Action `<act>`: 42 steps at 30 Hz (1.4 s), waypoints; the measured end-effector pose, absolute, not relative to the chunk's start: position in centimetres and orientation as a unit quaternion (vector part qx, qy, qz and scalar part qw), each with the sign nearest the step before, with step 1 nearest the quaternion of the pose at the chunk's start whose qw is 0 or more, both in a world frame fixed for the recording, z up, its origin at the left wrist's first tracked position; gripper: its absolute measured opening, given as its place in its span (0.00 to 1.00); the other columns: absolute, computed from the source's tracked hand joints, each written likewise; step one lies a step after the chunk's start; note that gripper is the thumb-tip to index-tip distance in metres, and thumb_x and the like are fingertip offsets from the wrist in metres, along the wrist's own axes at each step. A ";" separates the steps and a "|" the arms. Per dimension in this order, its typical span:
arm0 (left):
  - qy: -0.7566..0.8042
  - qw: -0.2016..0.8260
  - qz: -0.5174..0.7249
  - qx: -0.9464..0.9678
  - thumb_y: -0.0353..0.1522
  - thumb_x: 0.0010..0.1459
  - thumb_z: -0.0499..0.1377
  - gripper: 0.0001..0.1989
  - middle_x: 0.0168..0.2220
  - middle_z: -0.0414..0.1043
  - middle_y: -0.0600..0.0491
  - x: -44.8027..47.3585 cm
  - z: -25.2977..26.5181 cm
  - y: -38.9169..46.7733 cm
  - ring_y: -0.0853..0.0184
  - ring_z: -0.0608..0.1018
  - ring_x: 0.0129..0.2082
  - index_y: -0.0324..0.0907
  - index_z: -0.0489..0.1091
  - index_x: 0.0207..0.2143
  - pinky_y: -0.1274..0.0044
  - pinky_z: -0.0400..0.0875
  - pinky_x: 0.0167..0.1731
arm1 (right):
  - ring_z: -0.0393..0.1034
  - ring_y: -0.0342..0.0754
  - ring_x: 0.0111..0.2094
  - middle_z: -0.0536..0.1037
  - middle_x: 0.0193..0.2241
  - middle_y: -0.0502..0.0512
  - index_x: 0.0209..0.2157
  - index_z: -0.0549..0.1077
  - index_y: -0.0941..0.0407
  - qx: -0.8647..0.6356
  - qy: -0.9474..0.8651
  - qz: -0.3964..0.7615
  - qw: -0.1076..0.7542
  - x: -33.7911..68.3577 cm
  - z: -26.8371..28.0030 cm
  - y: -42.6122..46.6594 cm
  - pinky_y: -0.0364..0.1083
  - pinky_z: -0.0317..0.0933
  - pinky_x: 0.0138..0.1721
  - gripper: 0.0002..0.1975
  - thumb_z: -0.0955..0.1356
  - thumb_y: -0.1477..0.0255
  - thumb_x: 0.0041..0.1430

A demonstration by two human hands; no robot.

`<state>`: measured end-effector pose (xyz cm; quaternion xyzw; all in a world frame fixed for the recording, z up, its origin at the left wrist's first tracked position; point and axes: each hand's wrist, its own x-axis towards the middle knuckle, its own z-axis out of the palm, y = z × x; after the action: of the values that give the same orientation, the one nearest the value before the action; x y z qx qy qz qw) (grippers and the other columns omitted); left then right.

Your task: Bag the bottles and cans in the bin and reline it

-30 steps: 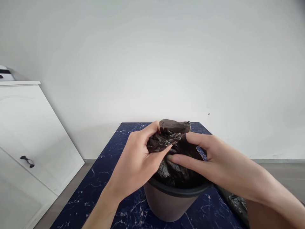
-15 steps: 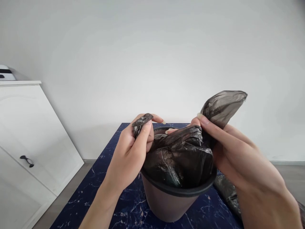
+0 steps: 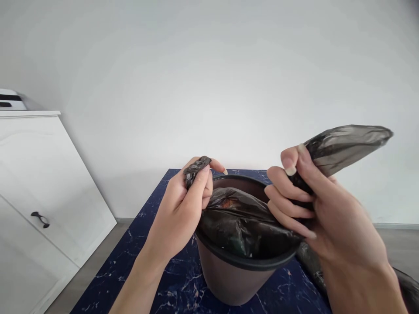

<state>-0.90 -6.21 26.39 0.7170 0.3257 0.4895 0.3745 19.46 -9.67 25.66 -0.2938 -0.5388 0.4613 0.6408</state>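
Observation:
A dark, see-through trash bag (image 3: pixel 248 231) sits inside a brown trash can (image 3: pixel 232 279) with a black rim. At the can's left side, my left hand (image 3: pixel 186 196) is closed around one gathered end of the bag, and a crumpled tuft pokes out above the thumb. My right hand (image 3: pixel 307 200) is wrapped round the opposite end, up and to the right of the rim; a loose flap of plastic sticks out beyond its thumb. Between both hands the bag's top is drawn together. Something orange shows faintly through the plastic.
The can stands on a table with a dark blue marbled top (image 3: pixel 131 266). More dark plastic (image 3: pixel 312 264) lies at the right, partly behind my right forearm. A white cabinet (image 3: pixel 49 187) with a white object (image 3: pixel 11 100) on it stands left; a pale wall (image 3: pixel 209 87) is behind.
My right hand has moved right and closed fully round its end of the bag, pulling the top tighter. More of the can's back inner wall shows. My left hand has barely moved.

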 end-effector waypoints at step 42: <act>0.303 0.238 0.294 0.875 0.33 0.74 0.56 0.07 0.43 0.79 0.50 -1.6 26.1 -7.6 0.59 0.79 0.45 0.46 0.73 0.42 0.67 0.77 0.47 | 0.80 0.55 0.49 0.83 0.42 0.55 0.40 0.80 0.50 -0.463 -0.661 0.217 0.549 16.8 24.8 -11.7 0.46 0.76 0.46 0.16 0.66 0.55 0.75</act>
<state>-1.60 -7.63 26.06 0.8746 0.3029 0.2940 0.2384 16.79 -11.74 24.80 -0.4633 -0.6609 0.2168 0.5492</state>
